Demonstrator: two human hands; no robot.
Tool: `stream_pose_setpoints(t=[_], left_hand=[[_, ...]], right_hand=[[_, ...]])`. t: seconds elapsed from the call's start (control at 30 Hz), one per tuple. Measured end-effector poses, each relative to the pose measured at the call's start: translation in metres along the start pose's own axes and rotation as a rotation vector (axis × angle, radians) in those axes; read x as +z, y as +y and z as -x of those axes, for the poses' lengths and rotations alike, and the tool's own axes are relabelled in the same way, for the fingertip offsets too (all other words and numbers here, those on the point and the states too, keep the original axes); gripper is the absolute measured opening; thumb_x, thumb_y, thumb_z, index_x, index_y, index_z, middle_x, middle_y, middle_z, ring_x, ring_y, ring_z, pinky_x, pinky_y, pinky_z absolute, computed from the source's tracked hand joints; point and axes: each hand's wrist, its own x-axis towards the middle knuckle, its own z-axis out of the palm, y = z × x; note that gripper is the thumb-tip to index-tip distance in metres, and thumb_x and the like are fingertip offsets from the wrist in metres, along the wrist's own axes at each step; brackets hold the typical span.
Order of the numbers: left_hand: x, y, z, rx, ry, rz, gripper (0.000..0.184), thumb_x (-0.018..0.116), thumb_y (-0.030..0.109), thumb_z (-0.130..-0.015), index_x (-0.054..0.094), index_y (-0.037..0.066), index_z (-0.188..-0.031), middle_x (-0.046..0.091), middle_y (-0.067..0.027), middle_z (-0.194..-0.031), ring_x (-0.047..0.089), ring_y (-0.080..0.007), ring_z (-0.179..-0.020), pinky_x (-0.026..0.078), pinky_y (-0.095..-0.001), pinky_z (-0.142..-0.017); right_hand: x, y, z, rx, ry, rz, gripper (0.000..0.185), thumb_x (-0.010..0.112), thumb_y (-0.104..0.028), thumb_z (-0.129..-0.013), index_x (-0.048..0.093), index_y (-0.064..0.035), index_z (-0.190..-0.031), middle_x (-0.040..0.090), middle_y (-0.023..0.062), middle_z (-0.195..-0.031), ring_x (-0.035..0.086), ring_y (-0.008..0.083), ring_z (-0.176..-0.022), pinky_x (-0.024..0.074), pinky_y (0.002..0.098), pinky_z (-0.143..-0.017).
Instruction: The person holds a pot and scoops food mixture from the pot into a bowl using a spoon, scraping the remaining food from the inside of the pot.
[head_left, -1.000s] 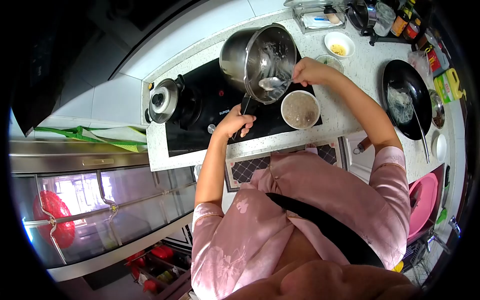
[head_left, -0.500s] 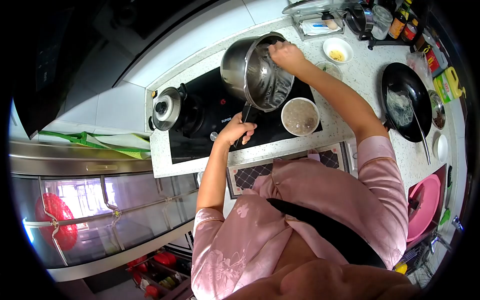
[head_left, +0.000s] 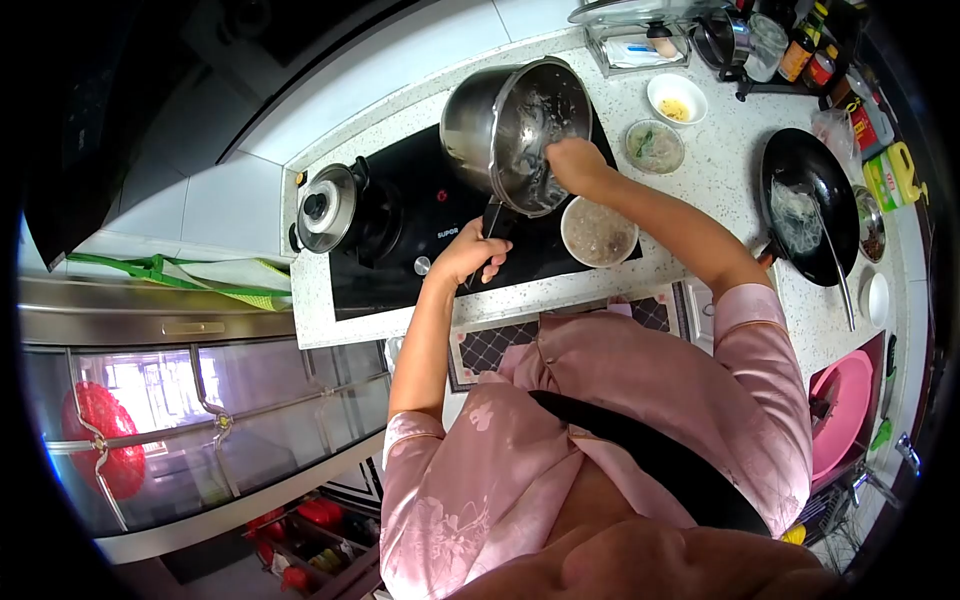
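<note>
My left hand is wrapped round the black handle of a metal pot. The pot is tilted on its side above the cooktop, its mouth facing right, with pale wet residue on the inner wall. At that mouth is my right hand, fingers closed; whatever they may hold is hidden. Just below the pot's rim stands a white bowl filled with greyish-brown, soupy food. Beyond my right forearm is a small clear bowl with something pale and green in it.
A lidded pot stands on the left of the black cooktop. To the right, a black wok holds translucent noodles and a long-handled utensil. A white bowl with yellow bits, sauce bottles and a pink basin are around.
My right hand has moved down along the pot's mouth, from its upper rim toward the lower part. The left hand keeps its hold on the handle, and the small clear bowl shows more fully.
</note>
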Motion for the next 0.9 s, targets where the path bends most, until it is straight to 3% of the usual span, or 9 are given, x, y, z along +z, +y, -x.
stream_pose_setpoints(t=[0.03,0.13,0.27,0.37,0.5,0.6,0.67,0.8,0.9], left_hand=[[0.0,0.0,0.001,0.002,0.002,0.001,0.019,0.06,-0.002,-0.079,0.042,0.005,-0.084,0.048,-0.005,-0.057,0.044,-0.0115,-0.039,0.034,-0.0265,-0.035],[0.001,0.001,0.001,0.01,-0.005,0.015,0.019,0.06,-0.002,-0.079,0.042,0.005,-0.084,0.048,-0.005,-0.056,0.044,-0.0116,-0.039,0.034,-0.0266,-0.035],[-0.001,-0.002,0.0,0.008,-0.014,0.026,0.02,0.06,-0.002,-0.08,0.042,0.005,-0.084,0.048,-0.005,-0.056,0.044,-0.0117,-0.039,0.034,-0.0266,-0.035],[-0.001,-0.004,-0.001,0.008,-0.007,0.027,0.02,0.06,-0.002,-0.08,0.042,0.005,-0.084,0.048,-0.005,-0.057,0.044,-0.0116,-0.04,0.034,-0.0265,-0.035],[0.003,0.0,0.002,0.027,0.011,0.005,0.019,0.059,-0.003,-0.08,0.042,0.005,-0.084,0.048,-0.0051,-0.057,0.044,-0.0116,-0.04,0.034,-0.0263,-0.035],[0.003,0.0,0.002,0.014,0.013,0.003,0.019,0.059,-0.002,-0.079,0.042,0.005,-0.084,0.048,-0.0049,-0.056,0.044,-0.0117,-0.04,0.034,-0.0263,-0.035],[0.0,-0.002,0.0,0.017,0.012,0.011,0.019,0.06,-0.002,-0.08,0.042,0.005,-0.084,0.048,-0.0045,-0.056,0.044,-0.0114,-0.04,0.034,-0.0262,-0.035],[0.001,0.0,0.001,0.004,-0.007,0.0,0.019,0.06,-0.001,-0.08,0.042,0.004,-0.085,0.048,-0.0044,-0.056,0.044,-0.0113,-0.039,0.034,-0.0263,-0.035],[0.002,0.002,0.0,0.003,-0.008,-0.005,0.019,0.059,-0.001,-0.08,0.042,0.004,-0.087,0.048,-0.0047,-0.056,0.044,-0.0114,-0.039,0.034,-0.0265,-0.035]], right_hand=[[-0.013,-0.002,-0.002,0.081,-0.149,-0.068,0.01,0.06,-0.01,-0.071,0.066,-0.002,-0.074,0.066,0.0201,-0.078,0.066,0.0383,-0.078,0.0528,0.0473,-0.071],[-0.017,0.02,-0.019,0.183,-0.175,-0.227,0.012,0.062,-0.011,-0.069,0.067,-0.0011,-0.074,0.066,0.0205,-0.08,0.066,0.0381,-0.08,0.0529,0.0471,-0.072],[-0.061,0.017,-0.037,0.014,0.174,0.183,0.008,0.058,-0.007,-0.076,0.06,-0.0003,-0.08,0.066,0.02,-0.075,0.068,0.0318,-0.074,0.0555,0.0398,-0.062],[-0.049,0.024,-0.054,-0.138,0.247,0.468,0.007,0.056,-0.008,-0.078,0.058,-0.002,-0.082,0.066,0.0163,-0.076,0.067,0.0281,-0.068,0.0552,0.0365,-0.057],[-0.027,0.022,-0.045,-0.194,0.185,0.59,0.008,0.058,-0.009,-0.074,0.057,-0.0053,-0.082,0.064,0.0118,-0.077,0.066,0.0258,-0.066,0.0539,0.0332,-0.052],[-0.024,0.016,-0.025,-0.215,0.17,0.408,0.009,0.058,-0.009,-0.075,0.061,-0.0022,-0.08,0.066,0.0155,-0.077,0.067,0.03,-0.068,0.0552,0.0386,-0.061],[-0.029,0.006,-0.012,-0.162,-0.149,0.163,0.009,0.057,-0.008,-0.076,0.063,-0.0019,-0.076,0.066,0.0171,-0.076,0.067,0.0321,-0.073,0.0542,0.0415,-0.065],[-0.043,-0.005,0.0,0.014,-0.185,-0.044,0.01,0.057,-0.008,-0.074,0.065,-0.0021,-0.074,0.065,0.0199,-0.076,0.065,0.0372,-0.077,0.0525,0.0451,-0.069],[-0.053,0.013,0.005,-0.075,-0.349,-0.251,0.011,0.059,-0.009,-0.072,0.066,-0.0016,-0.074,0.065,0.0203,-0.078,0.065,0.0391,-0.08,0.0518,0.0468,-0.071]])
